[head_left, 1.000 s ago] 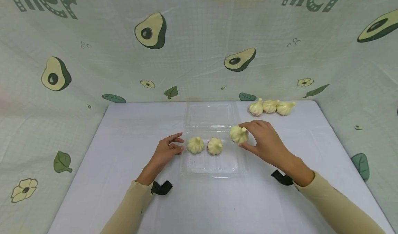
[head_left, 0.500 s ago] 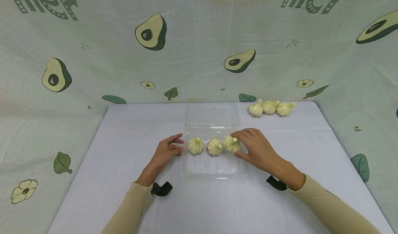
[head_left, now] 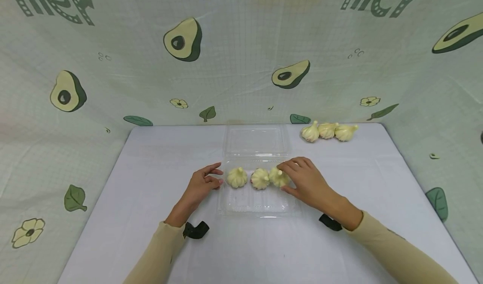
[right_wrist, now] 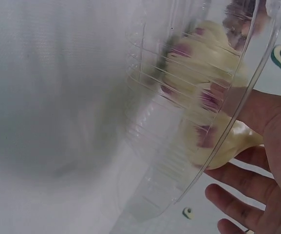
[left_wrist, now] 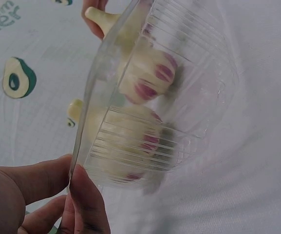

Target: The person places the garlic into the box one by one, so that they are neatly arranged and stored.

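Note:
A clear plastic clamshell container (head_left: 260, 206) lies with its lid (head_left: 257, 139) folded back, away from the person. At its left rim, my left hand (head_left: 203, 181) pinches the edge between thumb and fingers (left_wrist: 89, 200). Inside, one garlic bulb (head_left: 237, 177) sits at the left and another garlic bulb (head_left: 260, 178) in the middle. My right hand (head_left: 307, 181) grips a third garlic bulb (head_left: 277, 177) at the right end of this row, inside the rim. Seen from the right wrist, that garlic bulb (right_wrist: 211, 141) is between thumb and fingers, partly behind the clear wall.
Three more garlic bulbs (head_left: 327, 130) stand side by side at the back right of the white table (head_left: 264, 250). A cloth with printed avocados (head_left: 183, 39) hangs behind and around the table.
My right hand has moved left and down with its garlic bulb, from the container's right edge to beside the middle bulb. My left hand stays at the rim.

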`<state>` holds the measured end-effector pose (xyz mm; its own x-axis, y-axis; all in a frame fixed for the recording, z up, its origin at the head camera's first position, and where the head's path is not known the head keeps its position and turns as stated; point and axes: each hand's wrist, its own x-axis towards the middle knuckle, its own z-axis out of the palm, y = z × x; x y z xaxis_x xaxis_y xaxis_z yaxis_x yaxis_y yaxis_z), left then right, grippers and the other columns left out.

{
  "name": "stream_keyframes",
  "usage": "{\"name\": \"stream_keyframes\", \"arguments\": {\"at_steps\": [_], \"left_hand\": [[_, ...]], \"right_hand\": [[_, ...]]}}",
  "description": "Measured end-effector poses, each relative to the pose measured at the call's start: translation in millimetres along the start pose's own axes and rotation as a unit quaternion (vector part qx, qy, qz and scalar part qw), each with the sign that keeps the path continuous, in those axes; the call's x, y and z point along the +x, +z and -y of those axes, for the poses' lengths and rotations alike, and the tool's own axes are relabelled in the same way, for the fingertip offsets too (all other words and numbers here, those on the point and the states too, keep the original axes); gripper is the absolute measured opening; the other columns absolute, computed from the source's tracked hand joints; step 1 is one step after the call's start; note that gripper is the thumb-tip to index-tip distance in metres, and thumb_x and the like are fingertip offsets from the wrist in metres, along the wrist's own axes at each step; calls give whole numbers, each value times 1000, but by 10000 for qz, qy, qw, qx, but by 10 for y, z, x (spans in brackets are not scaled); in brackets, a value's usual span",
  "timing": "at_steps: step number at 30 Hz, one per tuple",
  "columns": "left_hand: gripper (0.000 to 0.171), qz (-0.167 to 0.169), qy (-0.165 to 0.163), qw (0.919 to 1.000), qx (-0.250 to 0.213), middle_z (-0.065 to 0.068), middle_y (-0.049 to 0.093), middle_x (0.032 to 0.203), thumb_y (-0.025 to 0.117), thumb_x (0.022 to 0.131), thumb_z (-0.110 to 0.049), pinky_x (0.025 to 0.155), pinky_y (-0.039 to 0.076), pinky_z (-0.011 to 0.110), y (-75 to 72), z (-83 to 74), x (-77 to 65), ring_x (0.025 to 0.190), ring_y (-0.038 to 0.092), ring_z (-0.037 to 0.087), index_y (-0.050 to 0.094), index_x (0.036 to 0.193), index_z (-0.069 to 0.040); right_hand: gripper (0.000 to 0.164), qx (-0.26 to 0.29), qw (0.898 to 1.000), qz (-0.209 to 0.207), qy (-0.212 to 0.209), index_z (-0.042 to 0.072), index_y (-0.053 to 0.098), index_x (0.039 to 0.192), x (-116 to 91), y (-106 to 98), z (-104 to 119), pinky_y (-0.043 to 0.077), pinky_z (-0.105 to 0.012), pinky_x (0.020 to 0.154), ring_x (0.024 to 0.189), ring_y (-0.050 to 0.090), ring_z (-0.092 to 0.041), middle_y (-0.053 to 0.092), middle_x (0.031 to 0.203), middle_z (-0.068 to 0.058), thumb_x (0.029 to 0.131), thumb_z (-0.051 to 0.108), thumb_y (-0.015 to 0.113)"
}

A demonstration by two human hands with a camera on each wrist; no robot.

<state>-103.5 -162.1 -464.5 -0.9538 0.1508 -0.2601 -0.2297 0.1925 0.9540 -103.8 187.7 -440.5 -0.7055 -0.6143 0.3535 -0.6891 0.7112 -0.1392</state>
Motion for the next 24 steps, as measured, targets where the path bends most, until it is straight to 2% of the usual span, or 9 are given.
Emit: {"name": "stream_keyframes", "arguments": {"at_steps": [12, 24], "left_hand": [[61, 19, -10, 10000, -44, 22, 59, 134, 69, 100, 5, 80, 59, 31, -1, 16, 16, 88, 68, 21, 48, 157, -1], [61, -19, -88, 9999, -53, 21, 60, 133, 69, 99, 4, 80, 59, 31, 6, 12, 14, 89, 68, 22, 49, 157, -2]], "right_hand": [[61, -236, 9991, 336, 53, 7, 69, 125, 44, 35, 31, 45, -53, 108, 117, 60, -33, 72, 120, -8, 75, 26, 99], [61, -495, 9979, 419, -50, 7, 68, 123, 73, 101, 26, 45, -53, 109, 116, 60, -33, 72, 117, -8, 73, 24, 99]]}}
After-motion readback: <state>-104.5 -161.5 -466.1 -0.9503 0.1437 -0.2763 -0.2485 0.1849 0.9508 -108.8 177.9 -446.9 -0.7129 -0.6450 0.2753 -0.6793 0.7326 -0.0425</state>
